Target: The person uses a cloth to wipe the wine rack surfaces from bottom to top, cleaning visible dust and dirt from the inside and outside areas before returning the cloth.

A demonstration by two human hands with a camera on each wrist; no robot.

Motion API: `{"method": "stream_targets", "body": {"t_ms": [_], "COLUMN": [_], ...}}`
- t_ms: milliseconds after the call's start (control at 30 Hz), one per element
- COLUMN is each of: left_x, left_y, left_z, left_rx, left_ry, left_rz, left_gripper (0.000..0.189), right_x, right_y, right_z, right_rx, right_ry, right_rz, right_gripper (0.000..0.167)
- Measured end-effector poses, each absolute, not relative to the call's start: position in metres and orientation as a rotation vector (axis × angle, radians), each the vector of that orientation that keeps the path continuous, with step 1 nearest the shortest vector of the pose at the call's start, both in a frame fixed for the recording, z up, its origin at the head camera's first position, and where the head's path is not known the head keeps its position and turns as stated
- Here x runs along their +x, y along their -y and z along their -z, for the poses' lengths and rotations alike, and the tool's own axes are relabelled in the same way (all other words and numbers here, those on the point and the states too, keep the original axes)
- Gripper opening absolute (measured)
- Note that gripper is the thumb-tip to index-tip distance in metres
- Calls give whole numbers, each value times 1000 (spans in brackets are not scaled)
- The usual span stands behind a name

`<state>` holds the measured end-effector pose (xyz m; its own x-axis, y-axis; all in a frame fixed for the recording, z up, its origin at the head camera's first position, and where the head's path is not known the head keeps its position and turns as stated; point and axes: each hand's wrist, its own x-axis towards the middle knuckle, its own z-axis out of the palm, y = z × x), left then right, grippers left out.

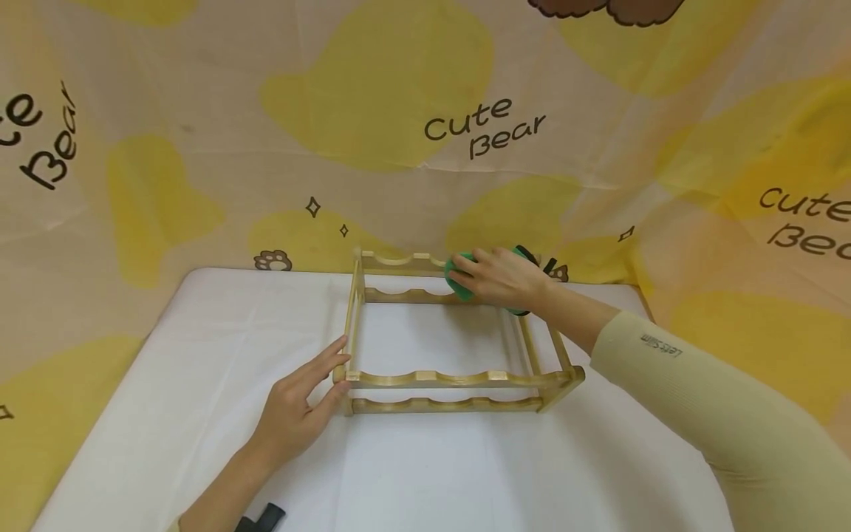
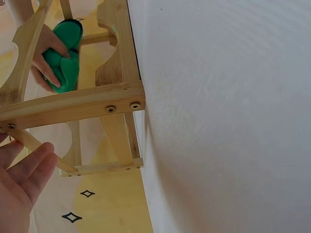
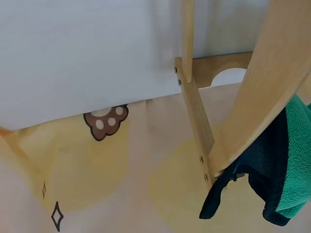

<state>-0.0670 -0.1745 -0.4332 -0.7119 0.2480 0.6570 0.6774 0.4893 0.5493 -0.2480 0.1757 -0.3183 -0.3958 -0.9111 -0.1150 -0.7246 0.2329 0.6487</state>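
A light wooden rack with scalloped rails stands on the white table. My left hand holds its near left corner, thumb in front and fingertips along the side. In the left wrist view, two fingers extend past the end frame. At the far right of the rack, my right hand grips a green cloth with black edging against the upper back rail. The right wrist view shows the cloth's black edge hanging beside that rail; the right fingers are out of that view.
The white-covered table ends just behind the rack, where a yellow-and-beige printed curtain hangs. A black object lies at the bottom edge, near the left forearm, partly cut off.
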Motion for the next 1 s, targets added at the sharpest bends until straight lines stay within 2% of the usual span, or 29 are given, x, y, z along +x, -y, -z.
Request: {"method": "stream_targets", "body": {"t_ms": [233,567,1000], "left_x": [-65,-65,-63], "left_y": [175,173,173], "left_z": [431,430,423], "left_rx": [-742,-750,-727], "left_ry": [2267,2262,2334], "left_rz": [1129,1127,1057], "left_gripper": [40,39,39], "right_x": [-244,-231,-214], "right_y": [-181,-185,-210], "right_z": [310,291,271], "right_rx": [1519,1491,1405], "right_ry": [2214,2241,2292], "right_rz": [838,680,574], "right_gripper": [63,58,65]}}
